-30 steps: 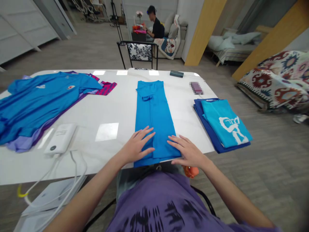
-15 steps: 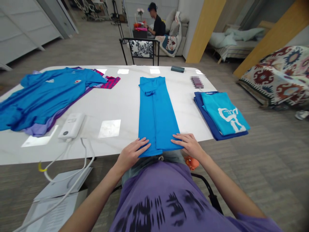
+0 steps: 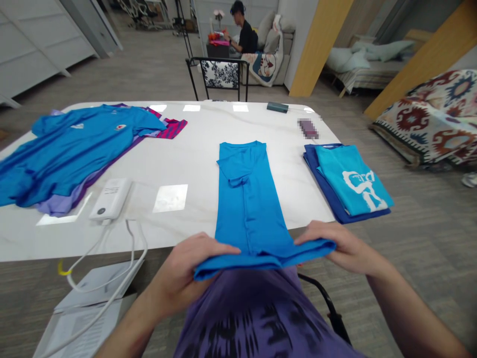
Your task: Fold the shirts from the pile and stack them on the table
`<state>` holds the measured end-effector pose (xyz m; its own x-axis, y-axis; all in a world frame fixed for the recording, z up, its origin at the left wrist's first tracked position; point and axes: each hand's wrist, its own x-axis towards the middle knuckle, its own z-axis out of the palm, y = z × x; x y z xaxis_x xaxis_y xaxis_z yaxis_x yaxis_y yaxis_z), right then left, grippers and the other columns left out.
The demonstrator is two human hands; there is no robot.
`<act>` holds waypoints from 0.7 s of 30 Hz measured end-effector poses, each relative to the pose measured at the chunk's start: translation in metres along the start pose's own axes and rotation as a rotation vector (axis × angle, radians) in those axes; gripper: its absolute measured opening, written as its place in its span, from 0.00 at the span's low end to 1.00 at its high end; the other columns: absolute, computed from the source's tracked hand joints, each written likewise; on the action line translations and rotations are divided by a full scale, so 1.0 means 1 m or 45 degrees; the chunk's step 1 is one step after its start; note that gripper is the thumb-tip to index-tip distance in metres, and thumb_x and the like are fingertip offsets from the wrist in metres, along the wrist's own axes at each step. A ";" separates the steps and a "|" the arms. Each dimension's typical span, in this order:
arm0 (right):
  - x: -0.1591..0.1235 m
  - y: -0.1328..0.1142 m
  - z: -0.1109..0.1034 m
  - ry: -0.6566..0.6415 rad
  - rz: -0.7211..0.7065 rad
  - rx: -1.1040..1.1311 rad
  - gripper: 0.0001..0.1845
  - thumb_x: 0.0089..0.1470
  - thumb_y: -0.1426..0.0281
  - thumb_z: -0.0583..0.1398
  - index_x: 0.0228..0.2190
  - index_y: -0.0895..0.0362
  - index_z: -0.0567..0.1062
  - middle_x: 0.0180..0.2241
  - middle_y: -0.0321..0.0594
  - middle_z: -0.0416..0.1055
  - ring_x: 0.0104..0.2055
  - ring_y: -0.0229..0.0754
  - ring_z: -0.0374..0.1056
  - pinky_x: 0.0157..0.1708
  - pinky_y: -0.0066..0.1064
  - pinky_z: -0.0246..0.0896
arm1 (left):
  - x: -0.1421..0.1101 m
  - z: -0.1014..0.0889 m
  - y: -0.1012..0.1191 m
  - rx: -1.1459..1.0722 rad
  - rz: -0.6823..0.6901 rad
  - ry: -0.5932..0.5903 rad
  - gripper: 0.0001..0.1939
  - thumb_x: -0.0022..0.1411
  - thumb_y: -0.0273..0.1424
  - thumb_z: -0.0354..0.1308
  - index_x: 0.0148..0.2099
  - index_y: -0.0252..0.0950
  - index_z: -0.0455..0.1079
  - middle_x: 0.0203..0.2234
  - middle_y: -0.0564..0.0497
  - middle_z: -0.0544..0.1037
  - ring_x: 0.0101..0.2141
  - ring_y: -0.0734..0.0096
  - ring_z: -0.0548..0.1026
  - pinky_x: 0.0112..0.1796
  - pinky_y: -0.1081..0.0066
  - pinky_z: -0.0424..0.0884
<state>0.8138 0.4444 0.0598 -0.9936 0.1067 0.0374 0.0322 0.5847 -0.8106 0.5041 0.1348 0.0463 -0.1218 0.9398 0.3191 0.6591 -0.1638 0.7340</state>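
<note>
A blue T-shirt (image 3: 257,204), folded lengthwise into a long strip with one sleeve laid on top, lies on the white table. Its near end is lifted off the table edge towards my body. My left hand (image 3: 190,263) grips the left corner of that end, thumb on top and fingers hidden beneath. The right corner is pinched in my right hand (image 3: 339,243), its fingers partly behind the cloth. Right of the strip sits a folded stack with a turquoise shirt (image 3: 350,179) over a dark blue garment (image 3: 328,191).
Several unfolded shirts lie piled at the left, a blue shirt (image 3: 85,149) uppermost. A white device (image 3: 111,199) with cables (image 3: 130,248) rests near the front edge. Beyond the table (image 3: 179,159) stands a chair (image 3: 221,74); a person (image 3: 244,35) sits further back.
Both hands have gone from lying flat on the shirt to gripping its near corners. That end has been raised and pulled towards me, and the whole shirt has slid nearer.
</note>
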 end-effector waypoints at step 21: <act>0.366 0.287 -0.110 0.664 0.680 -0.540 0.29 0.57 0.44 0.72 0.43 0.55 0.78 0.53 0.56 0.74 0.48 0.59 0.76 0.52 0.50 0.75 | 0.313 -0.029 -0.343 0.340 -0.874 0.525 0.29 0.52 0.53 0.81 0.41 0.43 0.71 0.50 0.37 0.76 0.58 0.33 0.77 0.63 0.39 0.71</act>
<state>0.4711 0.7399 -0.0952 -0.6600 0.7488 0.0612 0.6226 0.5907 -0.5133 0.2187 0.4762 -0.0881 -0.7864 0.6119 0.0852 0.4869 0.5290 0.6950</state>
